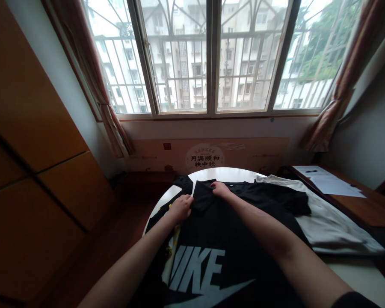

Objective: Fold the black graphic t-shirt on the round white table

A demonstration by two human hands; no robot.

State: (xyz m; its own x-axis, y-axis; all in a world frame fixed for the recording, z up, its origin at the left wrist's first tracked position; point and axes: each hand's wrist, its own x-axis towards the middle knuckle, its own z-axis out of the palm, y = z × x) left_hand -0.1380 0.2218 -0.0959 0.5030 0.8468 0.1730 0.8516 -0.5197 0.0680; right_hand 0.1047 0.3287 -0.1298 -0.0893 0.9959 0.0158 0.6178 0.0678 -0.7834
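Observation:
A black T-shirt (240, 231) with a large pale NIKE print is spread over the white table (224, 173), its collar end toward the window. My left hand (181, 207) has its fingers closed on the shirt's left edge, by the sleeve. Near the left shoulder and collar, my right hand (220, 189) pinches the same fabric. Part of the left side is folded over, and the fingertips are partly hidden. Beside and under that edge lies another dark garment (183, 184), with yellow and pale patches showing below my left hand.
A light grey garment (333, 226) lies on the table's right side, partly under the black shirt. A brown wooden desk (378, 209) with white papers (327, 182) stands at the right. Behind the table are a printed board (147, 156) and a barred window. Wooden cabinets (35, 128) rise at the left.

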